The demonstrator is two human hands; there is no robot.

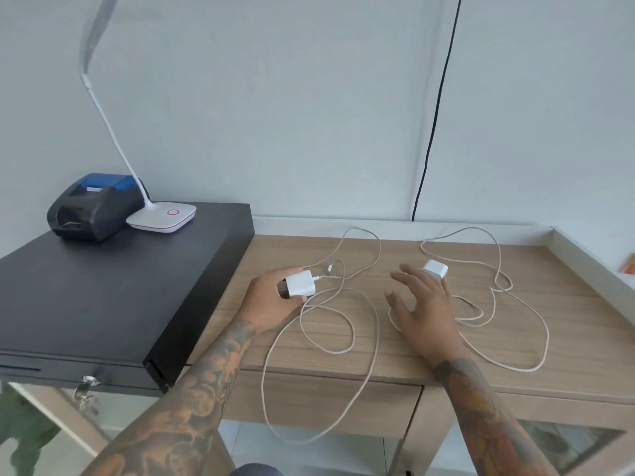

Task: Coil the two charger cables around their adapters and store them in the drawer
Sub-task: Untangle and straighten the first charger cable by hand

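Barely begun: left hand (pixel 271 304) grips one small white square adapter (pixel 300 285); right hand (pixel 424 304), fingers spread, hovers by the second white adapter (pixel 435 269). Both pale braided cables (pixel 343 341) sprawl uncoiled over the wooden desk (pixel 567 304); its drawer (pixel 326 403) looks closed

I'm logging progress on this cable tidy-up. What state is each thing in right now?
Left adapter: gripped by the left hand, cable plugged in.
Left cable: uncoiled, one loop hanging over the desk edge.
Right adapter: lying on the desk.
Right cable: uncoiled, sprawled on the desk.
Right hand: open, fingers spread, by the right adapter.
Desk drawer: closed.
Cash drawer: closed, keys in lock.
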